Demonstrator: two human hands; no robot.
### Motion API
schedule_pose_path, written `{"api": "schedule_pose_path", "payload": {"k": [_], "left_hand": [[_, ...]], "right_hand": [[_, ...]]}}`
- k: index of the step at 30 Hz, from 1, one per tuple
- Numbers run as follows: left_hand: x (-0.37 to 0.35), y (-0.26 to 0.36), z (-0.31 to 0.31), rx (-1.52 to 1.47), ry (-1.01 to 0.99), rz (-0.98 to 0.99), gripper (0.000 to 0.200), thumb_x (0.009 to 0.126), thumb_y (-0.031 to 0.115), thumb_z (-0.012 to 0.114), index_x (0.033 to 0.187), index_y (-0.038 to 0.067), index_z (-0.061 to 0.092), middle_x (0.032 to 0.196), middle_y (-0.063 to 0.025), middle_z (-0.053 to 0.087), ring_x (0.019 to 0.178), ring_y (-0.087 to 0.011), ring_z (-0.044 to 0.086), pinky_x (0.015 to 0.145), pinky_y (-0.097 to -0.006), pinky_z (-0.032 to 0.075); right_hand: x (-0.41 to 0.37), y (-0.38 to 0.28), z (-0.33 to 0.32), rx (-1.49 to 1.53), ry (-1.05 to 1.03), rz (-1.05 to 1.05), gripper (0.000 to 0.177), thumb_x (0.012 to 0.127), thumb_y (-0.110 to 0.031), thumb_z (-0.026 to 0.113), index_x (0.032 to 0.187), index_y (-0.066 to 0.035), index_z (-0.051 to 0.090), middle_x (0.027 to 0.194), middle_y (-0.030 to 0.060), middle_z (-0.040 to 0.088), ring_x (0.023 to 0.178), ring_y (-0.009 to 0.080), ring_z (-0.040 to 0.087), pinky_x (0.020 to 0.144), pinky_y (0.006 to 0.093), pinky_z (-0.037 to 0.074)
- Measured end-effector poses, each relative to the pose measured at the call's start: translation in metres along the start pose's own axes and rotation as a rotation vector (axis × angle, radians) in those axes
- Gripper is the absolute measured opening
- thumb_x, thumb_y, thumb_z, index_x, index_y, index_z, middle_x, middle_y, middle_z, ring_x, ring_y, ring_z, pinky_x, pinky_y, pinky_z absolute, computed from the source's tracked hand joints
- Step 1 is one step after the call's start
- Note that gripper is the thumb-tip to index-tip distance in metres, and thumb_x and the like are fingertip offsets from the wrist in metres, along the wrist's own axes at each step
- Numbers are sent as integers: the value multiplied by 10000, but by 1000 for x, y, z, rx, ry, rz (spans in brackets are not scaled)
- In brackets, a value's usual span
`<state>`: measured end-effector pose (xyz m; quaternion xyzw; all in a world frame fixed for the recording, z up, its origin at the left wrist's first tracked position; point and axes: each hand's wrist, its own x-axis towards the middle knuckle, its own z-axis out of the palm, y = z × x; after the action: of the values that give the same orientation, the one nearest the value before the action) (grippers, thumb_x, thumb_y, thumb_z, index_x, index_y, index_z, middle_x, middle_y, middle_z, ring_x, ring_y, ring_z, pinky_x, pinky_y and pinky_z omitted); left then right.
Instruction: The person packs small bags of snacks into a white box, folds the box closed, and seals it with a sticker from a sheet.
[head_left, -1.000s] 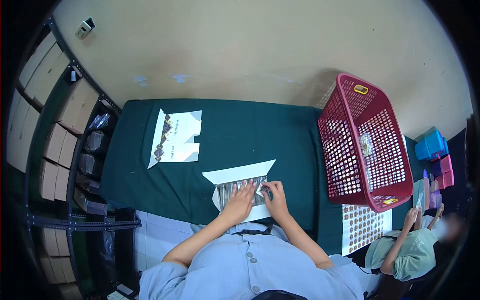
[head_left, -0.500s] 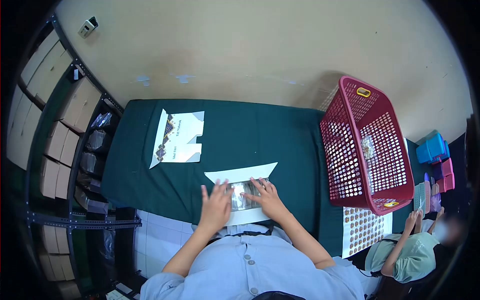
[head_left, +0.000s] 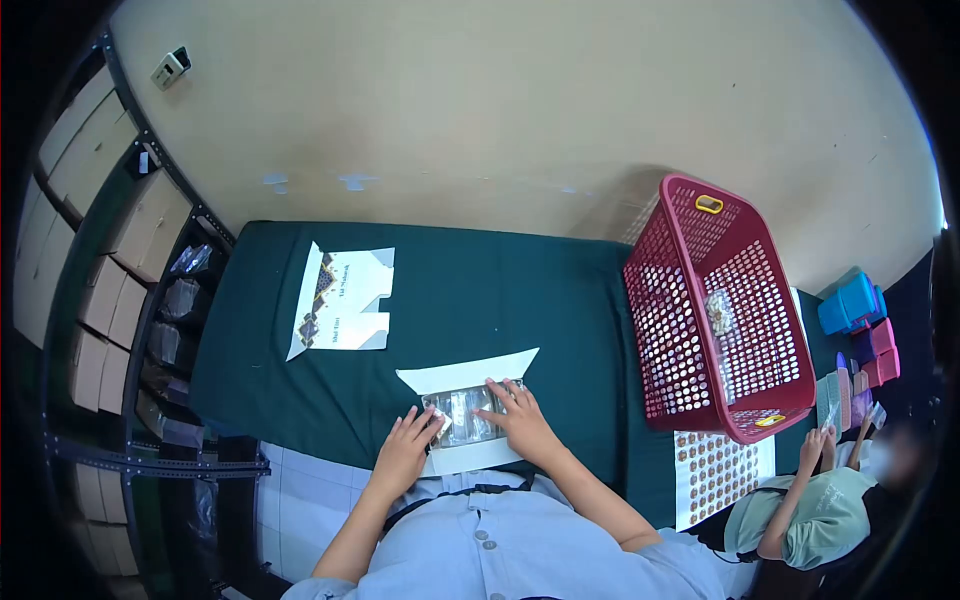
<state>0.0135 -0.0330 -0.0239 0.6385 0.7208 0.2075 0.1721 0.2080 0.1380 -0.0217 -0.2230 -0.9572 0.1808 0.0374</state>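
An unfolded white box (head_left: 470,459) with clear plastic containers (head_left: 466,415) in its middle lies at the front edge of the green-covered table (head_left: 480,290). On its left side rests my left hand (head_left: 402,450), fingers spread over the box edge. My right hand (head_left: 522,420) lies with fingers apart on the plastic at the right side. Farther back on the left is a flat printed card sleeve (head_left: 350,300), white with a dark and gold pattern, which neither hand touches.
A red perforated basket (head_left: 675,345) stands on the right, holding a small packet. Beside it lies a sheet of round stickers (head_left: 715,475). Another person (head_left: 815,505) in a green shirt works at far right near coloured containers (head_left: 850,303). Shelves with boxes (head_left: 107,290) line the left.
The whole view has shifted slightly. My left hand has drawn back toward the box's left edge, uncovering more of the plastic. My right hand stays on the right side.
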Motion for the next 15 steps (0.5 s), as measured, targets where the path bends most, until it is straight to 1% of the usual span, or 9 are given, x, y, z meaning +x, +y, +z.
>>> {"api": "schedule_pose_path", "payload": {"k": [1,4,8,9,10,12,13,14,15], "left_hand": [[2,-1,0,130,-78,45,602,800,-10,556,1365,167,445,1477,-67,357,1337,-348,357,1083,-513,309],[9,-10,2,112,-116,85,662,783,-12,560,1384,237,433,1506,-43,313,1378,-336,294,1104,-548,250],[9,-15,-5,218,-164,139,692,791,22,574,1417,250,384,1530,-43,272,1387,-335,279,1122,-555,189],[10,-17,-3,277,-167,150,685,788,75,609,1413,251,392,1525,-46,281,1385,-330,285,1124,-556,177],[9,-19,-2,280,-171,154,685,788,75,609,1413,251,392,1525,-46,281,1385,-330,285,1124,-556,177],[9,-22,0,133,-152,140,644,792,162,635,1394,246,422,1515,-48,298,1376,-324,305,1121,-552,186],[9,-25,6,83,-86,147,602,804,252,642,1375,241,449,1498,-51,327,1354,-306,345,1120,-541,198],[9,-28,10,83,-94,150,602,804,252,642,1375,241,449,1498,-51,327,1354,-306,345,1120,-541,198],[9,-29,14,-15,-82,123,565,822,267,626,1362,246,462,1487,-49,347,1343,-302,361,1117,-546,205]], "right_hand": [[0,0,1,2,8,0,630,719,100,483,1218,-253,635,1508,99,281,1377,340,274,1119,514,231],[0,1,3,9,30,-1,622,713,105,484,1205,-241,641,1497,105,289,1372,347,276,1116,509,235],[-2,6,10,103,127,17,646,675,129,503,1203,-226,619,1446,164,311,1372,378,252,1104,489,250],[-1,6,10,124,227,30,611,680,122,542,1197,-200,593,1329,188,368,1284,386,331,1060,472,293],[-1,7,11,127,231,34,611,680,122,542,1197,-200,593,1329,188,368,1284,386,331,1060,472,293],[-2,11,11,313,280,251,535,717,88,580,1181,-179,584,1219,174,388,1152,371,392,993,449,344],[-3,14,10,382,335,277,386,760,13,646,1121,-115,598,1100,134,430,1014,290,457,911,394,400],[-5,19,7,385,336,285,386,760,13,646,1121,-115,598,1100,134,430,1014,290,457,911,394,400],[-6,27,4,593,241,318,327,780,-18,665,1094,-87,608,1076,113,449,996,253,480,889,361,416]]}}
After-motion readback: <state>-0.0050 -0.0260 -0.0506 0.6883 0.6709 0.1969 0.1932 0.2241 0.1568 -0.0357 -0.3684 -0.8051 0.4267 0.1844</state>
